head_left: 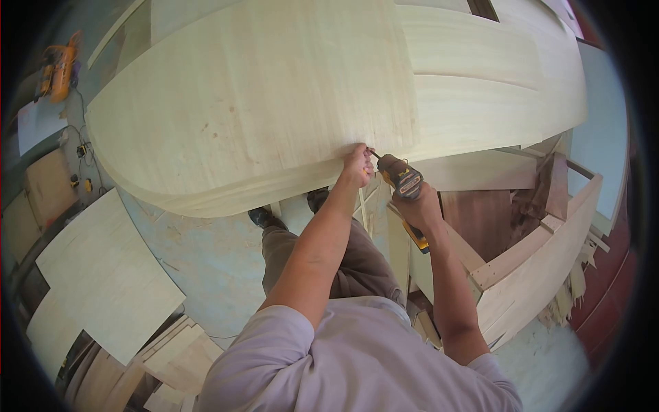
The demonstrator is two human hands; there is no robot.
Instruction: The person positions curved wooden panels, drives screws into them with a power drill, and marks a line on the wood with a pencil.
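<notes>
My right hand is wrapped round the grip of a black and yellow cordless drill. The drill's bit points up and left, its tip reaching my left hand. At the near edge of a large curved plywood sheet, my left hand is closed with its fingers curled together. Whatever lies between those fingers is too small to make out. The sheet sits over further stacked plywood layers with the same rounded outline.
To my right stands a curved wooden frame with open compartments. A cut plywood panel lies at left, above stacked wood offcuts. An orange machine and cables are at upper left. Splintered wood scraps lie beside the frame.
</notes>
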